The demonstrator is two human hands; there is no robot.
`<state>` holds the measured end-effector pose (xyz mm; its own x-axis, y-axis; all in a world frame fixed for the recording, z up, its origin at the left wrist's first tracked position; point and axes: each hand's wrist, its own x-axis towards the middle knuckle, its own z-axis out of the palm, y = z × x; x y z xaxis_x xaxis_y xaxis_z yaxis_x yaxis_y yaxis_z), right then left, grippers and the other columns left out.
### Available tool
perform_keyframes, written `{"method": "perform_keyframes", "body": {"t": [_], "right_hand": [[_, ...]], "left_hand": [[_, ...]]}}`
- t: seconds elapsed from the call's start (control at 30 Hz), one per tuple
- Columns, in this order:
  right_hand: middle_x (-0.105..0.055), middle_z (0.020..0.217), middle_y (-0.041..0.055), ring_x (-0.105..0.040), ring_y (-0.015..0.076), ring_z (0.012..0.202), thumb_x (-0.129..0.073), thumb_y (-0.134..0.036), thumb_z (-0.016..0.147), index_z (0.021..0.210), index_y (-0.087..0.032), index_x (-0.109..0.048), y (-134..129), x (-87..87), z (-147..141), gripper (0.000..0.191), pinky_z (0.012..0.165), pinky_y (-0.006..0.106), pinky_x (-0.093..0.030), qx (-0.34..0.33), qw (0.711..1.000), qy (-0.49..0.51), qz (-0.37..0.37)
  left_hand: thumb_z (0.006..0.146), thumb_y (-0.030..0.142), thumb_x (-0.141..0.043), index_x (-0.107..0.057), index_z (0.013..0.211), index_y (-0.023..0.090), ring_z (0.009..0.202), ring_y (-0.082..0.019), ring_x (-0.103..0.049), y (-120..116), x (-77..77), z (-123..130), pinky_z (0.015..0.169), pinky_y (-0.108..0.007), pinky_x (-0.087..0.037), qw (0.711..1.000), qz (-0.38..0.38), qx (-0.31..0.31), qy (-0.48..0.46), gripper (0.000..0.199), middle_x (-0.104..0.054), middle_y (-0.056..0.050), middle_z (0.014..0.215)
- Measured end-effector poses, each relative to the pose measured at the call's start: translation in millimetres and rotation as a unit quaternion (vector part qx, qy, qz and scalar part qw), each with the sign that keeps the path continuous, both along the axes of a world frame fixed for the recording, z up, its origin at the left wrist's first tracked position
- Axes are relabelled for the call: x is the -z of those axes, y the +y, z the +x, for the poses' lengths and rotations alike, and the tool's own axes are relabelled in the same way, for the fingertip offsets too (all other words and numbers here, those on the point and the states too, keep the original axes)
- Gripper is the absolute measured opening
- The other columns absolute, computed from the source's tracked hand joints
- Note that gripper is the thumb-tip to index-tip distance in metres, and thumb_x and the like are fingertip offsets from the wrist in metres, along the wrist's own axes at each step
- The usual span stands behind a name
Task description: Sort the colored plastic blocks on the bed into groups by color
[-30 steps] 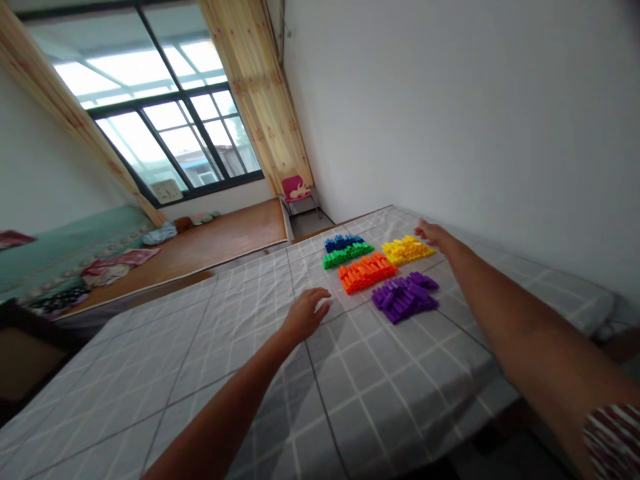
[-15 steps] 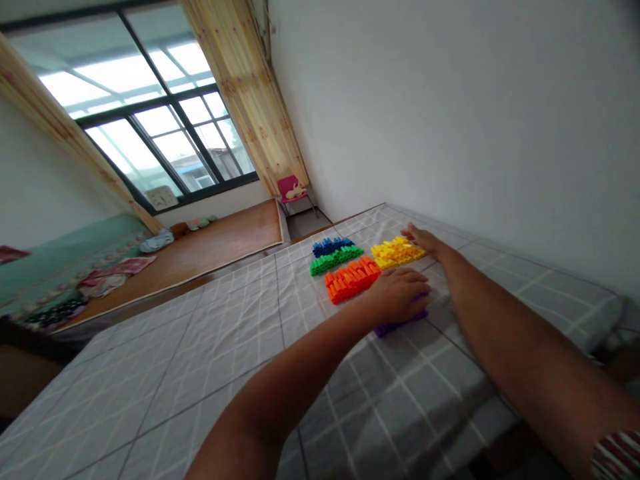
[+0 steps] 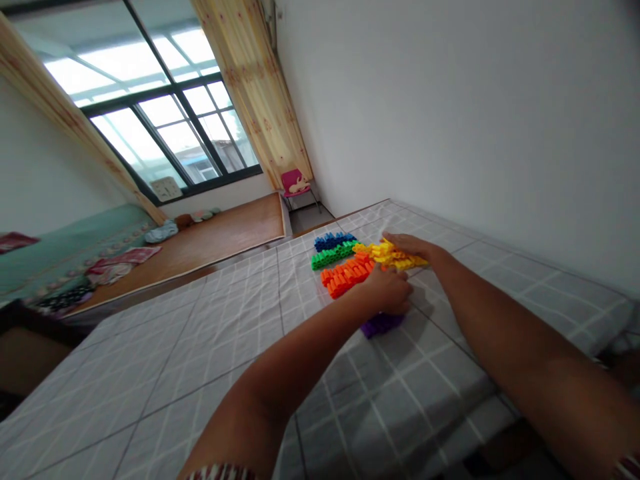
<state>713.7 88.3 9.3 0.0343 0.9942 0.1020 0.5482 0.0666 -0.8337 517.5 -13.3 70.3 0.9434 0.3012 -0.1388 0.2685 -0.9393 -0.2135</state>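
Note:
My left hand (image 3: 389,291) reaches over the stack between the orange pieces (image 3: 347,275) and the purple pieces (image 3: 383,325). Its fingers are apart and lightly curved, with their tips by the near edge of the yellow pieces (image 3: 387,252). Behind and across the yellow pieces lies my right hand (image 3: 407,244), fingers stretched out and touching them. All these small plastic pieces sit in rows by colour. Green pieces (image 3: 334,255) and dark blue pieces (image 3: 333,241) form the far rows. My left hand hides part of the purple and orange rows.
The rows lie on a bed-like surface with a grey checked cloth (image 3: 210,340). A white wall (image 3: 450,113) runs along the right. Beyond are a pink chair (image 3: 295,183), a brown mat (image 3: 245,230) and a curtained window.
My right hand has moved left, and the yellow pieces now spread left toward the green and orange rows. My left hand has shifted left off the purple pieces, uncovering more of them.

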Motion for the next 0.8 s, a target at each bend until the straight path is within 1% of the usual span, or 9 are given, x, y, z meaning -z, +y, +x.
{"method": "perform_keyframes", "body": {"t": [0.1, 0.2, 0.33, 0.43, 0.57, 0.63, 0.7, 0.73, 0.8], "right_hand": [[-0.072, 0.113, 0.0121, -0.060, 0.0325, 0.115, -0.051, -0.071, 0.082, 0.104, -0.015, -0.073, -5.4, -4.1, -20.7, 0.064, 0.104, 0.045, -0.044, -0.084, 0.996, -0.014, -0.007], [-0.069, 0.118, 0.0078, -0.056, 0.0293, 0.122, -0.052, -0.068, 0.083, 0.110, -0.020, -0.071, -7.7, -3.9, -43.8, 0.058, 0.110, 0.046, -0.038, -0.165, 0.985, -0.032, 0.042], [-0.066, 0.123, 0.0095, -0.053, 0.0279, 0.126, -0.039, -0.065, 0.091, 0.116, -0.019, -0.068, -15.9, -2.0, -86.3, 0.060, 0.112, 0.049, -0.034, -0.244, 0.964, -0.083, 0.071], [-0.051, 0.143, 0.0156, -0.042, 0.0269, 0.136, -0.029, -0.063, 0.095, 0.135, -0.012, -0.054, -32.3, -5.0, -124.8, 0.069, 0.116, 0.048, -0.027, -0.285, 0.951, -0.102, 0.066], [-0.029, 0.158, 0.0117, -0.025, 0.0211, 0.145, -0.023, -0.063, 0.097, 0.151, -0.014, -0.031, -54.2, -21.5, -158.4, 0.074, 0.120, 0.042, -0.019, -0.363, 0.926, -0.075, 0.067], [-0.036, 0.155, 0.0091, -0.029, 0.0210, 0.144, -0.022, -0.063, 0.097, 0.149, -0.018, -0.038, -57.3, -34.7, -151.4, 0.071, 0.119, 0.041, -0.021, -0.382, 0.917, -0.083, 0.076], [-0.046, 0.148, 0.0088, -0.036, 0.0237, 0.140, -0.029, -0.064, 0.094, 0.142, -0.021, -0.050, -54.1, -46.6, -122.7, 0.068, 0.117, 0.041, -0.024, -0.360, 0.920, -0.126, 0.088], [-0.049, 0.146, 0.0097, -0.038, 0.0261, 0.138, -0.038, -0.066, 0.091, 0.140, -0.021, -0.053, -50.9, -50.5, -101.5, 0.068, 0.117, 0.043, -0.026, -0.330, 0.927, -0.159, 0.086], [-0.041, 0.152, 0.0109, -0.033, 0.0327, 0.141, -0.061, -0.068, 0.075, 0.144, -0.023, -0.048, -43.3, -52.3, -53.3, 0.083, 0.117, 0.048, -0.022, -0.239, 0.939, -0.241, 0.056]], "left_hand": [[0.087, 0.039, -0.051, -0.069, 0.104, 0.019, 0.102, -0.030, -0.061, 5.9, -5.0, -38.2, 0.091, -0.054, -0.045, 1.000, -0.004, -0.031, 0.002, 0.032, -0.062, -0.014, 0.118], [0.086, 0.038, -0.052, -0.069, 0.101, 0.020, 0.104, -0.029, -0.060, 9.0, -5.4, -79.3, 0.094, -0.054, -0.042, 0.998, -0.009, -0.068, 0.000, 0.029, -0.063, -0.013, 0.116], [0.085, 0.038, -0.055, -0.070, 0.095, 0.022, 0.105, -0.028, -0.059, 8.6, -5.6, -136.0, 0.098, -0.050, -0.040, 0.991, -0.001, -0.136, 0.002, 0.024, -0.064, -0.010, 0.112], [0.085, 0.036, -0.055, -0.070, 0.094, 0.024, 0.106, -0.027, -0.059, 9.1, -6.7, -179.6, 0.100, -0.048, -0.038, 0.981, -0.004, -0.196, 0.005, 0.021, -0.066, -0.008, 0.110], [0.085, 0.037, -0.054, -0.070, 0.096, 0.027, 0.106, -0.025, -0.060, 15.2, -8.9, -235.0, 0.097, -0.044, -0.041, 0.957, -0.019, -0.287, 0.033, 0.022, -0.066, -0.007, 0.111], [0.086, 0.038, -0.053, -0.070, 0.098, 0.028, 0.108, -0.026, -0.059, 19.6, -12.6, -258.2, 0.095, -0.045, -0.042, 0.943, -0.020, -0.329, 0.053, 0.024, -0.067, -0.008, 0.114], [0.086, 0.039, -0.052, -0.070, 0.100, 0.028, 0.109, -0.027, -0.060, 23.9, -19.5, -275.0, 0.093, -0.046, -0.043, 0.932, -0.019, -0.354, 0.077, 0.025, -0.067, -0.008, 0.115], [0.086, 0.039, -0.052, -0.070, 0.100, 0.028, 0.107, -0.027, -0.061, 25.9, -23.9, -280.0, 0.091, -0.045, -0.044, 0.927, -0.018, -0.363, 0.089, 0.025, -0.068, -0.008, 0.114], [0.087, 0.039, -0.051, -0.070, 0.100, 0.028, 0.104, -0.026, -0.063, 30.0, -33.5, -281.8, 0.088, -0.043, -0.046, 0.920, -0.014, -0.377, 0.102, 0.026, -0.069, -0.007, 0.112]]}}
